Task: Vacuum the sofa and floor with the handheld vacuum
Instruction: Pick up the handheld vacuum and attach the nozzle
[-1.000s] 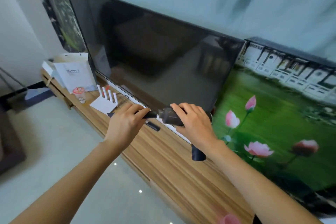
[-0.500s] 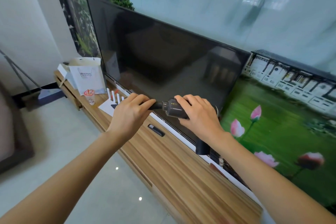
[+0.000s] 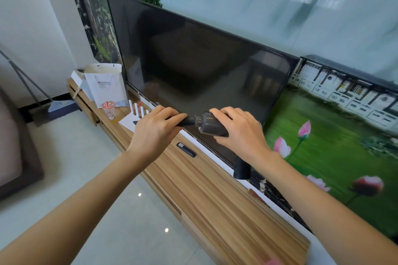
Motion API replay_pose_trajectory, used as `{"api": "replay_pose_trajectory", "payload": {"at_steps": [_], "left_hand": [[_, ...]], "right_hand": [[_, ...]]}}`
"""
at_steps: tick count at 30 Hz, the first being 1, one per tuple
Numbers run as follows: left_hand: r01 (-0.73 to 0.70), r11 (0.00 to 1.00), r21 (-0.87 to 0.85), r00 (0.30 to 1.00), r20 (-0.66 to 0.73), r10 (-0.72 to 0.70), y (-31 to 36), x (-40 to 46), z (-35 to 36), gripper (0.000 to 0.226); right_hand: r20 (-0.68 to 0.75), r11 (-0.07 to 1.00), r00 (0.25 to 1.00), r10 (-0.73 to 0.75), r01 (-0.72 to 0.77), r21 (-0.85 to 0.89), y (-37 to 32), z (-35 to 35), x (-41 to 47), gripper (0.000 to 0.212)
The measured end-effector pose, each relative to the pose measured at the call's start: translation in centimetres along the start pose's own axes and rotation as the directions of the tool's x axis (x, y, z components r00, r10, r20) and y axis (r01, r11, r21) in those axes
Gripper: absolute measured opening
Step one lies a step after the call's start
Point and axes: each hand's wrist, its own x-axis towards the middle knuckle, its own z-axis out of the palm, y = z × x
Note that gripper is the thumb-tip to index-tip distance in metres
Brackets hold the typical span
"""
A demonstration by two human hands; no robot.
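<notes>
A small dark grey handheld vacuum (image 3: 210,126) is held in the air in front of the television. My right hand (image 3: 241,133) grips its body from above, and its black handle (image 3: 242,169) hangs down below my wrist. My left hand (image 3: 155,133) grips the black nozzle (image 3: 187,122) at the vacuum's front end. Most of the nozzle is hidden inside my fingers. A brown sofa edge (image 3: 15,150) shows at the far left, and the pale tiled floor (image 3: 103,178) lies below.
A long wooden TV cabinet (image 3: 211,196) carries a large dark television (image 3: 204,66), a black remote (image 3: 186,149), a white router (image 3: 134,114), a plastic drink cup (image 3: 109,112) and a white paper bag (image 3: 105,86). A mop (image 3: 58,104) leans in the left corner.
The view has shifted a little, so the cabinet's left end sits nearer the middle. Both hands keep the same hold on the vacuum and nozzle.
</notes>
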Motion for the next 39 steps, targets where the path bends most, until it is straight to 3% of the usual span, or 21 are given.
{"api": "replay_pose_trajectory", "payload": {"at_steps": [12, 39], "left_hand": [[0.000, 1.000, -0.021, 0.998, 0.065, 0.002, -0.5, -1.0, -0.9, 0.035], [0.064, 0.992, -0.106, 0.994, 0.091, -0.054, -0.4, -2.0, -2.2, 0.033]], "right_hand": [[0.101, 0.995, 0.995, 0.012, -0.021, 0.094, -0.7, -0.4, -0.4, 0.066], [0.062, 0.996, 0.998, -0.003, -0.003, 0.093, -1.7, -0.7, -0.8, 0.069]]}}
